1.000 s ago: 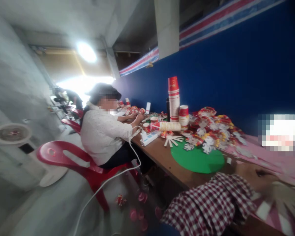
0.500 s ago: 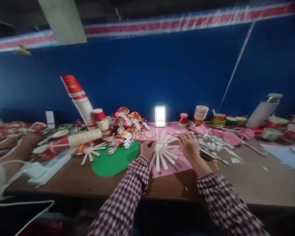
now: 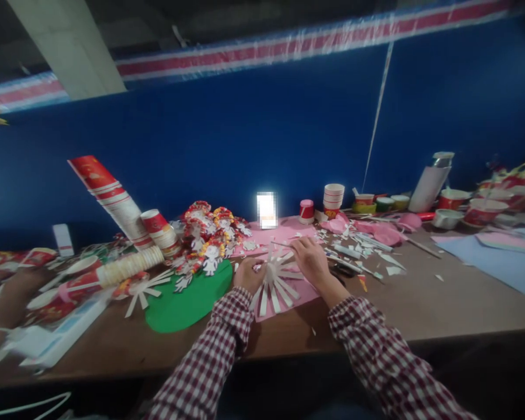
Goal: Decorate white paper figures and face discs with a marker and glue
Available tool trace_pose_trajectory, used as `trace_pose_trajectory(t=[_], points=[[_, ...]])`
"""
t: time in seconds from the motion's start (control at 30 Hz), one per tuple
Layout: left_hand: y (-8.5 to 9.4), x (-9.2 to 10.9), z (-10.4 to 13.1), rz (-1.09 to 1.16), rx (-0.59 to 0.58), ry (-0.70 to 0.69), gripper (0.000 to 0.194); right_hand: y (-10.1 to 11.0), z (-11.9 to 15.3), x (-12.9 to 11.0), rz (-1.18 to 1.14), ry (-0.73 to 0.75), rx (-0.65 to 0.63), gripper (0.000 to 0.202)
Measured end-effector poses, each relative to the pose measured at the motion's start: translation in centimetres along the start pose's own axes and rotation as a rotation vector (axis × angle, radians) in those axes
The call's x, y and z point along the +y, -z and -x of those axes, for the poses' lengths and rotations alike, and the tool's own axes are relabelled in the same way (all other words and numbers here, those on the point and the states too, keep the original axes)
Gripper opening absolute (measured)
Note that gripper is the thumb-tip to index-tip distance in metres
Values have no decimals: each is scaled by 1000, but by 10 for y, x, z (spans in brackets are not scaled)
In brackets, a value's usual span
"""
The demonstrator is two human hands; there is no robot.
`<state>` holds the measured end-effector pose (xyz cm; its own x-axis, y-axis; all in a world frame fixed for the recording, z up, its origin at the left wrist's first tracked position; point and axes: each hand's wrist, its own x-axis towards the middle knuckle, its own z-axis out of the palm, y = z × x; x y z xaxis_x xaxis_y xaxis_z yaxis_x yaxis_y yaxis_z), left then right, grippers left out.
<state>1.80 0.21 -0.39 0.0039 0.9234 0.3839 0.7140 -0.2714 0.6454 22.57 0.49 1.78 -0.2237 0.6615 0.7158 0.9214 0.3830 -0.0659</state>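
A paper cup cut into splayed white strips (image 3: 276,289) stands out like a sunburst between my hands, over a pink sheet (image 3: 269,236). My left hand (image 3: 248,274) grips it at its left side, the fingers curled. Across from it, my right hand (image 3: 311,259) pinches a thin stick-like tool (image 3: 282,244) that points left over the far strips; its exact kind is too small to tell. To the left lies a green sheet (image 3: 190,300) with a rounded edge. Another cup cut into strips (image 3: 146,291) rests beside that sheet.
Paper figure cutouts (image 3: 210,233) are heaped behind the green sheet. Stacked paper cups (image 3: 114,201) lean at the left, near a power strip (image 3: 70,335). Paper scraps and tools (image 3: 354,256) lie right of my right hand. Another person's arm (image 3: 15,297) reaches in at far left.
The view has swung right, so the table's things sit further left. My right hand has come nearer the cut cup, bringing the thin tool over its far strips. My left hand keeps its grip.
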Motion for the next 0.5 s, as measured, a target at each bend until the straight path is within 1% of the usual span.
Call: trace_pose_trajectory(t=[0.23, 0.43, 0.5], points=[[14, 7, 3, -109, -83, -34, 24, 2, 0, -1, -27, 12, -9, 13], [17, 14, 6, -180, -145, -26, 24, 3, 0, -2, -32, 15, -25, 12], [19, 14, 8, -194, -150, -15, 31, 3, 0, -2, -34, 16, -31, 11]])
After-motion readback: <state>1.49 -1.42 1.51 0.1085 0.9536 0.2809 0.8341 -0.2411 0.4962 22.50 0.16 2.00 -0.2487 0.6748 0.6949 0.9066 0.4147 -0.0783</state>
